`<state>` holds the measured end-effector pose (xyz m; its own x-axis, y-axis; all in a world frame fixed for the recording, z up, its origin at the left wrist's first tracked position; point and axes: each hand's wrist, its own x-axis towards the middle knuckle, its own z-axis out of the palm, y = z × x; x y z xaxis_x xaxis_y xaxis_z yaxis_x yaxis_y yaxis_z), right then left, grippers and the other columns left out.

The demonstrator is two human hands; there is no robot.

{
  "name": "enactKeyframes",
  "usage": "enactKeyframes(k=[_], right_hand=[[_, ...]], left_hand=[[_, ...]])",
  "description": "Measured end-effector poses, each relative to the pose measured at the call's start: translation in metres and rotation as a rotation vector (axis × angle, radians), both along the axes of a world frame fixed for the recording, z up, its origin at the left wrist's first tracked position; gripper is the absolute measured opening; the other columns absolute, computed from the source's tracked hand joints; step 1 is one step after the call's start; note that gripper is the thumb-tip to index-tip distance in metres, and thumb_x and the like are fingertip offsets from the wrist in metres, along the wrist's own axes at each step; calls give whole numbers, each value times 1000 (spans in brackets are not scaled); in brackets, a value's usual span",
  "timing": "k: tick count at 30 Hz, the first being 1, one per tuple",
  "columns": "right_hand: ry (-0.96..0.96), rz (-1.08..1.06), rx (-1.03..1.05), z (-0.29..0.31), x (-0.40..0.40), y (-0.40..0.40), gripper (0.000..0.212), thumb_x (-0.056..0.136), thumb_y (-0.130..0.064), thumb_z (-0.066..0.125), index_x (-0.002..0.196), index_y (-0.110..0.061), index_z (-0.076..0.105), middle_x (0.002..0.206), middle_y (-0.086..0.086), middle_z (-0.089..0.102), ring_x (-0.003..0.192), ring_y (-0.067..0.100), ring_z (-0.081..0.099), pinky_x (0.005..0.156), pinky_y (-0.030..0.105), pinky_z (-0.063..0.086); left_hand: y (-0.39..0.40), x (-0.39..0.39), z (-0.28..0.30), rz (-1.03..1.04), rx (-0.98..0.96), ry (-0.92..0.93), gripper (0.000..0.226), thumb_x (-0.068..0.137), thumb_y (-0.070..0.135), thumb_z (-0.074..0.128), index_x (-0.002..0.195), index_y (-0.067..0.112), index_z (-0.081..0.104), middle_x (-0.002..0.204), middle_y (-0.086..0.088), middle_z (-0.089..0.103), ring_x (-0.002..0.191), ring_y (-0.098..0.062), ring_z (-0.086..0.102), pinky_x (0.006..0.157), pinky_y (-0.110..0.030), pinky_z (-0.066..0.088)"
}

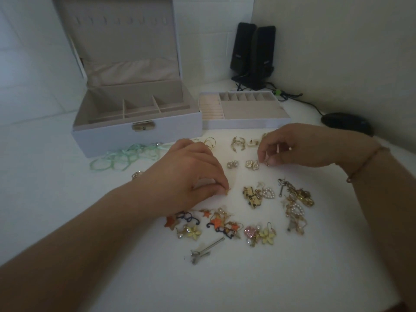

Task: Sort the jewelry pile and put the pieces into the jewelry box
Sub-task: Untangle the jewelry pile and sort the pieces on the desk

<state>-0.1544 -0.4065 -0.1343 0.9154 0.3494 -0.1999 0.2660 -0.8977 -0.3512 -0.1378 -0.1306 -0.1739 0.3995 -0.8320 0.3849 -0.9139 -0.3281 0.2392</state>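
Observation:
The white jewelry box [108,136] stands open at the back left, its lid up and its beige compartments bare. Its removable tray [247,122] sits to the right of it. Jewelry is spread over the white table: gold pieces [252,195], a tangled gold and pearl heap [297,203], orange star and yellow flower earrings [216,224], pearl rose studs [252,164]. My left hand [191,174] pinches a tiny gold piece [227,191] against the table. My right hand [299,146] pinches a small gold earring [267,163] beside the rose studs.
Mint green ribbon [126,157] lies in front of the box at the left. Two black speakers [253,55] stand in the back corner with cables, and a black mouse [346,122] lies at the right. A silver pin [207,247] lies near the front.

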Motion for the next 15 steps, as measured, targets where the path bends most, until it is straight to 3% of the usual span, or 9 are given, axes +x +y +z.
enactKeyframes(k=[3, 5, 8, 10, 12, 15], right_hand=[[-133, -53, 7, 6, -4, -2, 11, 89, -33, 59, 91, -43, 63, 85, -12, 64, 75, 3, 58, 72, 24, 47], [-254, -95, 142, 15, -10, 4, 11, 89, -30, 60, 92, -40, 64, 83, -13, 68, 76, 4, 63, 71, 19, 50], [-251, -48, 436, 24, -25, 36, 13, 82, -24, 69, 94, -26, 67, 79, -10, 70, 64, 2, 64, 61, 15, 53], [-264, 3, 507, 22, -33, 62, 23, 75, -24, 76, 95, -20, 67, 77, -3, 71, 62, 7, 66, 58, 16, 54], [-331, 31, 565, 16, -35, 80, 28, 71, -22, 80, 94, -14, 66, 71, 0, 71, 59, 12, 67, 57, 19, 54], [-360, -20, 681, 14, -33, 82, 22, 74, -17, 78, 92, -10, 69, 69, 3, 71, 56, 14, 67, 56, 27, 56]], left_hand=[[-2, -1, 0, 23, -36, 12, 18, 92, 46, 54, 93, 39, 70, 94, 25, 68, 99, -2, 56, 100, -39, 37], [-4, -4, 3, 73, -111, 69, 11, 93, 43, 58, 90, 42, 68, 90, 25, 67, 96, -2, 58, 99, -33, 39], [-8, -10, 9, 178, -365, 284, 14, 91, 34, 67, 82, 44, 68, 85, 20, 70, 85, -2, 64, 82, -20, 48], [-12, -15, 11, 203, -521, 334, 14, 89, 28, 71, 81, 40, 70, 83, 19, 72, 76, 2, 66, 70, -16, 51], [-12, -17, 12, 218, -616, 355, 15, 87, 24, 72, 81, 38, 71, 81, 22, 73, 77, 4, 68, 72, -12, 51], [-12, -17, 13, 251, -701, 412, 6, 83, 30, 72, 83, 35, 73, 82, 19, 75, 81, 0, 71, 80, -22, 56]])
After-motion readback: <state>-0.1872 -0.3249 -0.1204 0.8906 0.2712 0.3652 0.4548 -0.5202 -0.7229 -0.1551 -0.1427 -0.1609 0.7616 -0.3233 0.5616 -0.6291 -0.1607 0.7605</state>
